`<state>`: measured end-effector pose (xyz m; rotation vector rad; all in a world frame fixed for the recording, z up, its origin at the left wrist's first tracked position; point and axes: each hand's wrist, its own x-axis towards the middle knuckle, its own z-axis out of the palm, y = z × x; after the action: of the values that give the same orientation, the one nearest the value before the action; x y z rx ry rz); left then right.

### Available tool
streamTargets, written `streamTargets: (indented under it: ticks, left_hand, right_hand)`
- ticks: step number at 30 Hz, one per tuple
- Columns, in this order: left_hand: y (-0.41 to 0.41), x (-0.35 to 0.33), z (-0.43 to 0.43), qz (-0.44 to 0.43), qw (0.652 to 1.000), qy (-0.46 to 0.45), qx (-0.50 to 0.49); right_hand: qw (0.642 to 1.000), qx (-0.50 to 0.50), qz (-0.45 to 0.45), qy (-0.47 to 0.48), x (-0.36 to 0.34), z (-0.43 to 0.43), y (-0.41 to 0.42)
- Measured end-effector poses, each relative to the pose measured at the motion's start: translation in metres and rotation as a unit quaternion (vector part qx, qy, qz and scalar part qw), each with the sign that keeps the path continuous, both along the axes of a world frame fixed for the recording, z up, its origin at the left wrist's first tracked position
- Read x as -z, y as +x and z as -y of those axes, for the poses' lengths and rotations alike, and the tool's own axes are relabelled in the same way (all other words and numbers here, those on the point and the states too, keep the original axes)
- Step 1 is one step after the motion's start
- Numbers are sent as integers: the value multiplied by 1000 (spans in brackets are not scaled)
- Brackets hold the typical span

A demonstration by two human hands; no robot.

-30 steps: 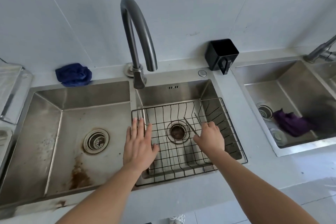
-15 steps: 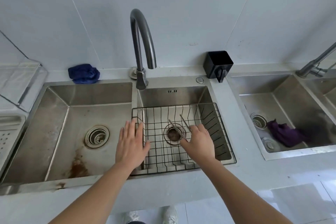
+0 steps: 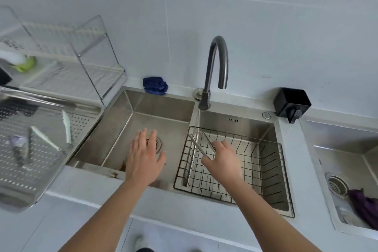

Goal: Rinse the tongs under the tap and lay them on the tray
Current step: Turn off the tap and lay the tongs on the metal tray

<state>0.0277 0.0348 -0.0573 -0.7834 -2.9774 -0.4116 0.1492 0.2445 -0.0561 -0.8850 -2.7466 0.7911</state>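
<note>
Our right hand (image 3: pixel 222 161) curls round the hinge end of the metal tongs (image 3: pixel 197 146), their arms splayed toward 11 o'clock above the wire basket (image 3: pixel 270 172), ready, we judge, for the tap (image 3: pixel 218 61) at 12 o'clock; our left hand (image 3: pixel 144 155) hovers flat and empty; the perforated tray (image 3: pixel 79 127) sits at 9 o'clock

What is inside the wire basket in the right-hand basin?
Only the right hand gripping the metal tongs shows over the wire basket; nothing else shows on its mesh. The hand covers the patch beneath it.
</note>
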Motion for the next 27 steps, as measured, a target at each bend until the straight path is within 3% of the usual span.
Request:
streamTargets:
  ticks: [12, 27]
  left_hand:
    - [-45, -32, 144, -22, 995, 15, -91]
    - [-126, -35, 371, -9, 987, 10, -162]
  right_hand:
    - [996, -88, 2, 23, -25, 114, -85]
    - [985, -171, -14, 11, -47, 353, -207]
